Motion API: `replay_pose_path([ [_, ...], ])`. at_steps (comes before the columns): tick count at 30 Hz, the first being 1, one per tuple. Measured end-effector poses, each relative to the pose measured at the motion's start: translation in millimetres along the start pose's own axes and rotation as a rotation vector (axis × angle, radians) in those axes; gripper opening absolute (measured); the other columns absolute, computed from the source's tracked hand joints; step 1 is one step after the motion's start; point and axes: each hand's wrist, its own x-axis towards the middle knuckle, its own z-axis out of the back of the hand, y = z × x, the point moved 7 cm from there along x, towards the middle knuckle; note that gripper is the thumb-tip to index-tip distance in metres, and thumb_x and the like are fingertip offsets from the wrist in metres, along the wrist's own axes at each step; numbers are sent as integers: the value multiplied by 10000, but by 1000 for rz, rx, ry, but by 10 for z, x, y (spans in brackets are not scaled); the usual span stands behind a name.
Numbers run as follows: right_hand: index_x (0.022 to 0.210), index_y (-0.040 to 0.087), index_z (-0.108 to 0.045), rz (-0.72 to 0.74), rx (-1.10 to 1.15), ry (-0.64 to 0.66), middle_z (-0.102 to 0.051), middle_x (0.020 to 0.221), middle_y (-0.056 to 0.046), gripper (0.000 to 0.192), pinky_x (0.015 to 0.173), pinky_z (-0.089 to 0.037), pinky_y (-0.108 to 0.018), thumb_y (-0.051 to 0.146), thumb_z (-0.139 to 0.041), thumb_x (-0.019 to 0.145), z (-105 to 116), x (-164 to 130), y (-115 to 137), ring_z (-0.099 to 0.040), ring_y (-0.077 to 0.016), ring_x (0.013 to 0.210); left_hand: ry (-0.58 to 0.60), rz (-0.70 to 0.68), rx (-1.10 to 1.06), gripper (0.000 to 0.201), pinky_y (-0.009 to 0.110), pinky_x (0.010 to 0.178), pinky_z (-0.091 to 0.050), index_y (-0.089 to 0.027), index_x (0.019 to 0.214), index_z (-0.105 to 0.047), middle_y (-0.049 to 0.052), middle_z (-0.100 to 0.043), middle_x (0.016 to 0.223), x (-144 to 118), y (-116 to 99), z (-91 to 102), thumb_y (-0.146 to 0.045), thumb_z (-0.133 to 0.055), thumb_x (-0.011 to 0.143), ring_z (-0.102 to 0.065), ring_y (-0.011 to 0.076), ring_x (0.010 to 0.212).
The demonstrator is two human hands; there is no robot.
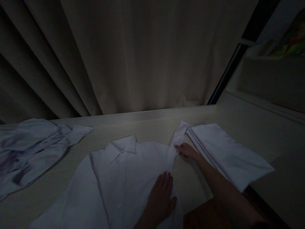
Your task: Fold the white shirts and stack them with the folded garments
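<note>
A white button-up shirt (133, 178) lies spread front side up, its collar toward the curtain. My left hand (161, 197) rests flat on the shirt's right side, fingers stretched out and close together. With thumb and fingers pinched, my right hand (185, 150) grips the shirt's sleeve (177, 136) near the upper right. The sleeve's end reaches up to the corner of a stack of folded white garments (226, 149), which lies just right of my right hand.
A crumpled white garment (30, 149) lies at the left. Behind the pale surface (143, 125) hangs a long beige curtain (147, 57). A dark post (228, 73) stands at the back right, beside a raised pale ledge (269, 76).
</note>
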Motion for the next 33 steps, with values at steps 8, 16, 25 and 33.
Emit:
replay_pose_path([
  [8,642,170,-576,19,85,-108,-606,590,-4,124,592,-394,-230,227,-580,752,-297,183,179,-586,-134,625,14,-3,-20,604,493,1157,-248,-252,1455,-183,30,-222,1547,-8,-10,49,-459,-332,907,-147,289,1425],
  [16,960,153,-546,-140,345,-150,-536,608,59,192,458,-427,-207,139,-579,772,-380,293,111,-527,-90,476,28,24,-51,640,479,1171,-209,-225,1463,-147,58,-155,1562,-11,6,-7,-447,-348,897,-94,276,1435],
  [25,1114,154,-521,-317,528,-169,-591,820,12,292,492,-479,-213,318,-571,876,-371,362,-20,-539,-74,572,97,75,-167,689,477,1184,-145,-193,1434,-261,86,-206,1553,50,8,75,-556,-344,855,-138,287,1429],
  [33,943,141,-594,-293,574,-217,-621,836,0,222,578,-508,-249,351,-560,882,-215,554,53,-576,-95,649,88,112,-184,688,494,1176,-148,-184,1383,-350,104,-264,1534,102,8,29,-553,-419,807,-194,310,1412],
])
